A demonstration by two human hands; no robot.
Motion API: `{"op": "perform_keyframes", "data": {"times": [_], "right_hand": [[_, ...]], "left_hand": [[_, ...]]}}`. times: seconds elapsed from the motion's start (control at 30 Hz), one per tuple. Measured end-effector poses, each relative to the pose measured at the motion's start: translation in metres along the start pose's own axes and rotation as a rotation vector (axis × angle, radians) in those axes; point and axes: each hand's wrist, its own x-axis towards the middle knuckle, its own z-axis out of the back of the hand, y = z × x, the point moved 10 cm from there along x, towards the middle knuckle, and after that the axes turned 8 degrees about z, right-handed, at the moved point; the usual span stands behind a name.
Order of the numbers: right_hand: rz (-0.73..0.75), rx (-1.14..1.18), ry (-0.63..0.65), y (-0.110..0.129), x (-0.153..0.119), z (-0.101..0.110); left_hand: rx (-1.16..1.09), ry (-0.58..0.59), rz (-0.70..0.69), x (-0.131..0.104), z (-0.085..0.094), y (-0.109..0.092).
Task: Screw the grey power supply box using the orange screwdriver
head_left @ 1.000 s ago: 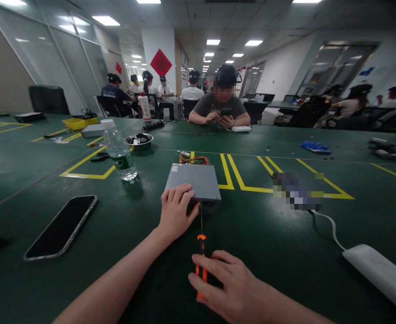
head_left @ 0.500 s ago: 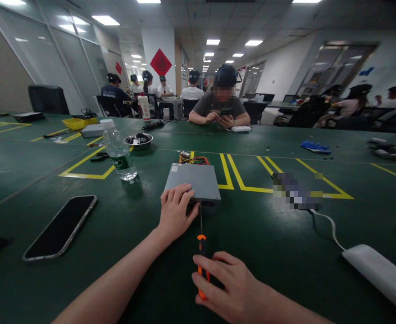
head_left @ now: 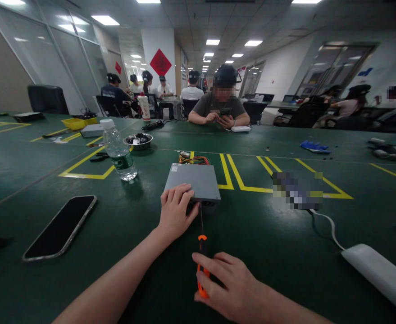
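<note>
A grey metal computer power supply [head_left: 198, 180] lies flat on the green table, its bundle of coloured wires [head_left: 196, 159] at the far side. My left hand [head_left: 175, 209] rests on its near left corner, fingers on the top cover and thumb at the front face beside the screwdriver's shaft. In my right hand [head_left: 226, 281] is an orange-and-black screwdriver [head_left: 202, 245], gripped by the handle. Its shaft points away from me to the near face of the power supply; the tip is too small and dark to make out.
Left of the power supply stand a water bottle [head_left: 121, 157] and a metal bowl [head_left: 139, 141]; a phone [head_left: 62, 227] lies nearer. At right, a white power bank [head_left: 376, 274] has a cable to a blurred object. A person [head_left: 220, 105] sits opposite holding a phone.
My right hand's fingers have shifted slightly on the screwdriver handle, and the handle appears turned a little. My left hand and the power supply stay where they were.
</note>
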Motion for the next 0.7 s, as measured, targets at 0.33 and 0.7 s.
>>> {"op": "perform_keyframes", "data": {"times": [0.33,0.7], "right_hand": [[-0.058,0.050,0.163,-0.005,0.002,-0.012],[-0.080,0.075,0.157,-0.008,-0.001,-0.012]], "left_hand": [[0.002,0.010,-0.004,0.000,0.000,0.000],[0.006,0.012,-0.002,-0.001,-0.001,0.001]]}}
